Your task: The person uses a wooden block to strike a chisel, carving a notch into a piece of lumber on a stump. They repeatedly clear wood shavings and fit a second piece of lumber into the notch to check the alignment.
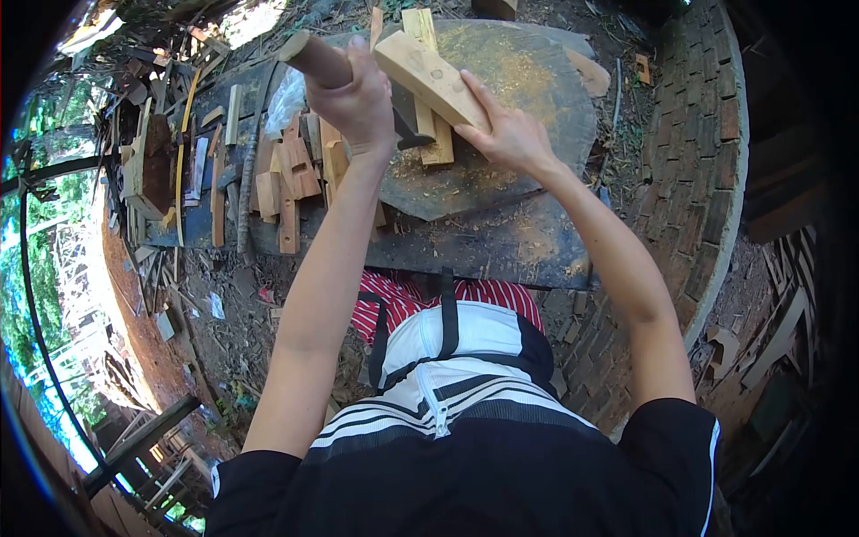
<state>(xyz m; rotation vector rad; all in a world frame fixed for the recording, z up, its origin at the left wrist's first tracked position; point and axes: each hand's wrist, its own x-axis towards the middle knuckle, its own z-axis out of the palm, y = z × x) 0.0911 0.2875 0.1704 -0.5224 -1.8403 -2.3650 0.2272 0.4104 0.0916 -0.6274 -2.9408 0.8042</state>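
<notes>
Our black shirt (528,483) sits nearer than the wooden block (431,77) our right hand (512,136) clasps; left of it, our left hand (353,106) closes around a tool handle (315,59).

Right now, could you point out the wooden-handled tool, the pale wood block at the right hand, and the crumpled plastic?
Wooden-handled tool (320,63): head view, on the handle's end above the left hand (354,106).
Pale wood block (428,79): head view, on its long face.
Crumpled plastic (285,101): head view, near its middle.
</notes>
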